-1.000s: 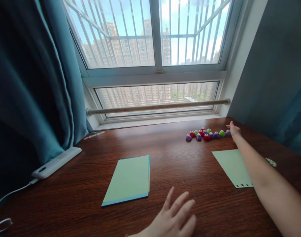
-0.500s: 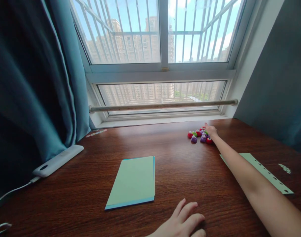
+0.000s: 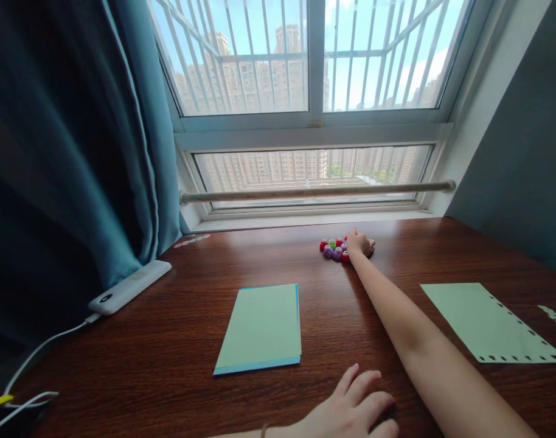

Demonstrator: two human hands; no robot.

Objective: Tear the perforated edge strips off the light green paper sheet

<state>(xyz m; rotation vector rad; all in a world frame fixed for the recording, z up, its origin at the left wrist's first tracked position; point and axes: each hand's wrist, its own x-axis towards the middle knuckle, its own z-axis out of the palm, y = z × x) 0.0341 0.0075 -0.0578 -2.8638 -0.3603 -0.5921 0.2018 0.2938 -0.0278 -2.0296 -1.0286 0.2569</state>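
Observation:
My right hand (image 3: 361, 243) reaches far across the wooden table (image 3: 205, 377). Its fingers are curled over the right side of a cluster of small red, purple and green craft punches (image 3: 331, 248). Some punches are hidden under the hand. My left hand (image 3: 351, 409) lies flat on the table at the near edge, fingers apart and nothing in it. A stack of green and blue paper (image 3: 262, 325) lies just left of the left hand.
A green sheet with a punched edge (image 3: 488, 322) lies at the right, with small paper scraps (image 3: 552, 313) beyond it. A white power bank (image 3: 129, 286) with a cable sits at the left by the teal curtain (image 3: 77, 152). A rail (image 3: 314, 191) crosses the window.
My right hand has swept left along the row of punches, pushing them into a tight cluster. The view has shifted, so the papers sit further right. My left hand stayed flat.

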